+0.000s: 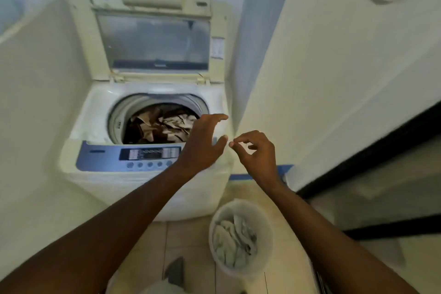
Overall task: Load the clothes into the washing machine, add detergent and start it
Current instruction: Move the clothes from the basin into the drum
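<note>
A cream top-loading washing machine point(95, 112) stands ahead with its glass lid point(152, 43) raised upright. Brown and beige patterned clothes point(162, 126) lie in the drum. A blue control panel point(133, 154) with a row of round buttons runs along the front edge. My left hand point(202, 143) hovers over the machine's right front corner, fingers spread, holding nothing. My right hand point(255, 150) is just right of it, thumb and forefinger pinched together; whether anything tiny is between them is not visible. A white bucket point(214, 229) on the floor holds grey-green clothes point(233, 238).
White walls close in on the left point(35, 102) and right point(334, 79) of the machine. A dark-edged opening point(370, 157) lies at the right. The floor is beige tile point(181, 241). A grey and white object point(174, 272) sits at the bottom edge.
</note>
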